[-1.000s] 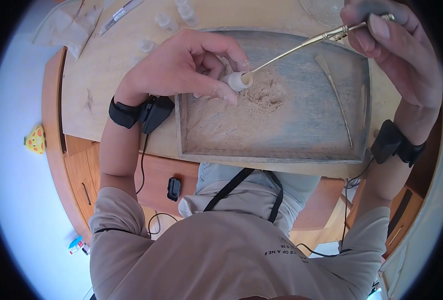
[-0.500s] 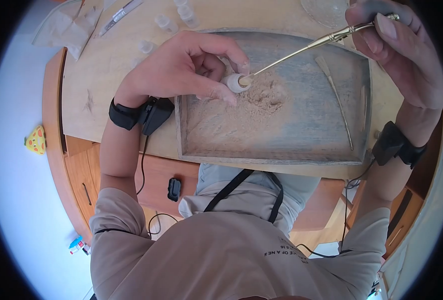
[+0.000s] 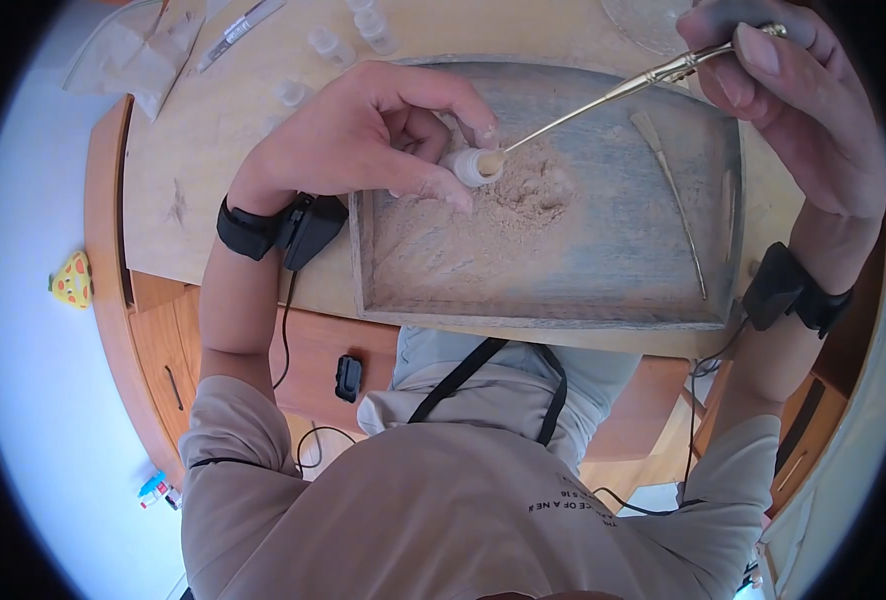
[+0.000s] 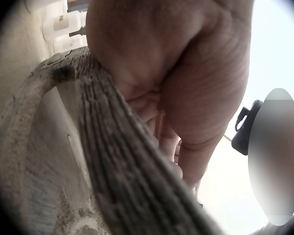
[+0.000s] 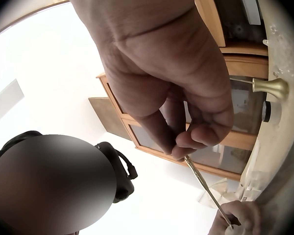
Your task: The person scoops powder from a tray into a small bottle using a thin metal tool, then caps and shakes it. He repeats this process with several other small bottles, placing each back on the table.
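My left hand (image 3: 373, 130) pinches a small white plastic bottle (image 3: 468, 166) between thumb and fingers, tilted with its mouth to the right above the tray. Between the fingertips of my right hand (image 3: 808, 115) is a slender brass spoon-like tool (image 3: 643, 82), slanting down to the left. Its tip is at the bottle's mouth, where tan powder shows. Beneath the bottle, loose tan powder (image 3: 538, 195) is heaped and spread over the grey wooden tray (image 3: 553, 318). In the right wrist view, the same brass tool (image 5: 203, 182) reaches down to the bottle; my curled fingers hide its upper end.
A second brass tool (image 3: 675, 195) with a flat, flared end lies at the tray's right. Several small white bottles (image 3: 333, 45) stand behind my left hand. A clear bag (image 3: 133, 55) and a pen (image 3: 241, 35) lie back left. A brass flared holder (image 5: 272, 88) stands on the table.
My right hand shifted slightly right with the brass tool, then back left. The tool's tip moved a little at the bottle's mouth. My left hand and the bottle stayed almost still.
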